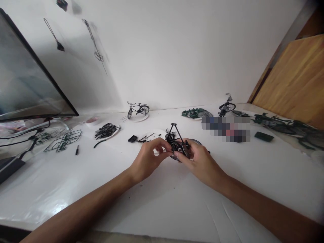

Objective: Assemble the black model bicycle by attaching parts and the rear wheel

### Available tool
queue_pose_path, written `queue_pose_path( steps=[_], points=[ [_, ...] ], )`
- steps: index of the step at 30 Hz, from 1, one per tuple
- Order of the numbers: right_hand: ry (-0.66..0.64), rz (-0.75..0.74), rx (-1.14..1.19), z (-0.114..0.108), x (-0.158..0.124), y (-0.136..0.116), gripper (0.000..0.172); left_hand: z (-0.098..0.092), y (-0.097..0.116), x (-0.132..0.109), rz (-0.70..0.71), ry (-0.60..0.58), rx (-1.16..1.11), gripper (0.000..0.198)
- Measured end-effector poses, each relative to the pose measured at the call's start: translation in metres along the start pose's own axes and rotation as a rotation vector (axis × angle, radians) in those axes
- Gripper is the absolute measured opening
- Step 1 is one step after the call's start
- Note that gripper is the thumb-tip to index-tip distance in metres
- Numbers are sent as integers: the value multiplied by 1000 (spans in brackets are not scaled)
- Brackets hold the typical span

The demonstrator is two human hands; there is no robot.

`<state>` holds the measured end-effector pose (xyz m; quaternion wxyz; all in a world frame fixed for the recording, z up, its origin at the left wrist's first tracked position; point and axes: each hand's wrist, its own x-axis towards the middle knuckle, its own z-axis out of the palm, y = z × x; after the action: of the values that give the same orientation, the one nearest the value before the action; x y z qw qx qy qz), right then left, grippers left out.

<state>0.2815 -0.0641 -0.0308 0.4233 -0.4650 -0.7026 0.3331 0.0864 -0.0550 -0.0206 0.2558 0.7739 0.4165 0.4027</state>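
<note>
Between both hands, above the white table, is a black miniature bicycle with its kickstand or rack frame pointing up. My right hand wraps round its right part, thumb toward the middle. From the left, the thumb and fingers of my left hand pinch at a wheel; any small part between the fingertips is too small to make out. Just behind the hands, small loose parts and a black square piece lie on the table. Fingers hide some of the bicycle.
A finished-looking model bicycle stands on a white plate at the back, another model bicycle at back right. Black parts fill a plate, green parts another. Green sprue frames lie left, below a monitor.
</note>
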Motion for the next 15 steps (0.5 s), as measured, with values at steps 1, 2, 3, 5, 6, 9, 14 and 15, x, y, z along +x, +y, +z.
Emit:
queue_pose_path(
  steps=[1, 2, 3, 5, 6, 9, 14, 15],
  points=[
    [4, -7, -20, 0, 0, -2, 22, 0, 0, 0, -18, 8, -21, 7],
    [9, -16, -43, 0, 0, -4, 21, 0, 0, 1, -38, 10, -47, 8],
    [16, -24, -64, 0, 0, -6, 21, 1, 1, 1, -57, 10, -77, 8],
    [29, -35, -99, 0, 0, -7, 22, 1, 1, 2, -89, 6, -120, 9],
    [32, -36, -111, -1, 0, -7, 23, 1, 1, 2, -97, 8, -123, 9],
    [24, 2, -92, -1, 1, -2, 18, 2, 2, 1, -69, 49, -53, 9],
    [11, 98, 126, 0, 3, 8, 19, 2, 3, -2, 82, 95, 48, 10],
    [2, 106, 178, 0, 4, 8, 19, 2, 3, -2, 126, 102, 57, 11]
  ],
)
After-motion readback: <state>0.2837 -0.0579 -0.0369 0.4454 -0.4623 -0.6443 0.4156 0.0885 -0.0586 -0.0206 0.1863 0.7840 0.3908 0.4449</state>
